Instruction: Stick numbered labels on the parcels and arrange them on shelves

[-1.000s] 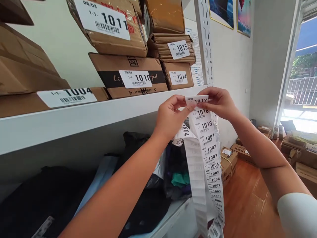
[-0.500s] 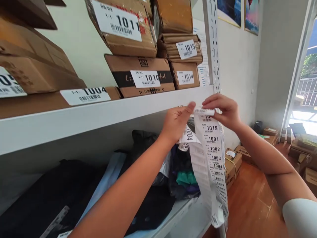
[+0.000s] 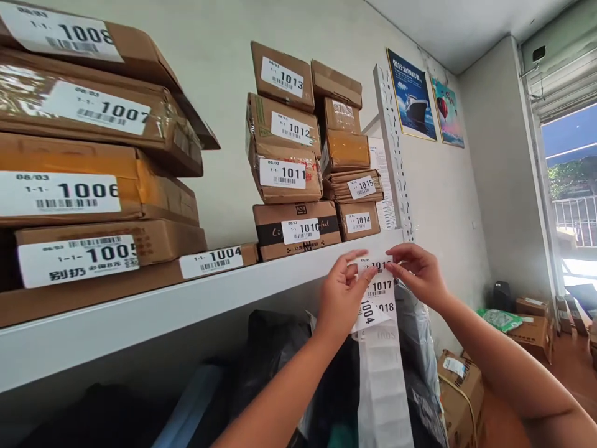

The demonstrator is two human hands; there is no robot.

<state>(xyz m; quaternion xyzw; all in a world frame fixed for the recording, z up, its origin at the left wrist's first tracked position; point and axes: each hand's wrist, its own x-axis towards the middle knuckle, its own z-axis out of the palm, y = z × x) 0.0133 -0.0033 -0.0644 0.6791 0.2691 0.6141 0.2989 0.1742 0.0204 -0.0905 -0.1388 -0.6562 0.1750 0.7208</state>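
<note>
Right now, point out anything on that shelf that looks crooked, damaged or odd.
The top left box, labelled 1008, lies tilted, its right end dipping over box 1007, whose tape wrap is crumpled. Box 1013 also sits askew atop its stack. The label strip, held by the left hand and right hand, looks intact.

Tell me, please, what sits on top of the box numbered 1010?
The box numbered 1011 sits on the box numbered 1010, with 1012 and 1013 stacked above. Their contents are hidden.
</note>
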